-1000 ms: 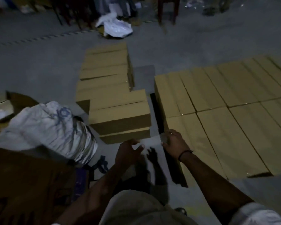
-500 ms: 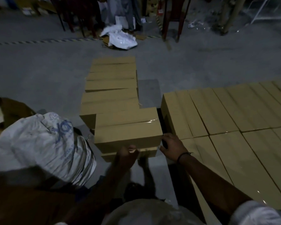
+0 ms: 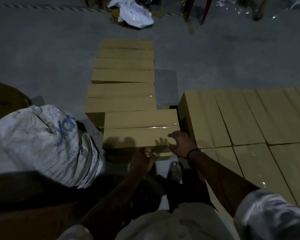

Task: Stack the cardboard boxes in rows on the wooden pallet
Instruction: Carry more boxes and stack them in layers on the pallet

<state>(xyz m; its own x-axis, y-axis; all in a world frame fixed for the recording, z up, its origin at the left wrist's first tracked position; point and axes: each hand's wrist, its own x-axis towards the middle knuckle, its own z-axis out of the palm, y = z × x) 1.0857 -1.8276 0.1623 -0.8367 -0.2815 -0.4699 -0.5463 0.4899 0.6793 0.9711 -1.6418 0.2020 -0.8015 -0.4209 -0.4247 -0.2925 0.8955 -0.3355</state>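
Dim grey concrete floor (image 3: pixel 42 49), red chair legs (image 3: pixel 196 9) at the far edge.

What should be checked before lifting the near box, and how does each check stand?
1. Right hand on the box: ok, fingers spread on its right end.
2. Left hand grip at its front edge: cannot tell, too dark.
3. Foot clear of the pile: not ok, it stands just in front.
4. Sack clear of the path to the rows: ok, it lies on the left.
5. Free spot on the rows: cannot tell, none in view.
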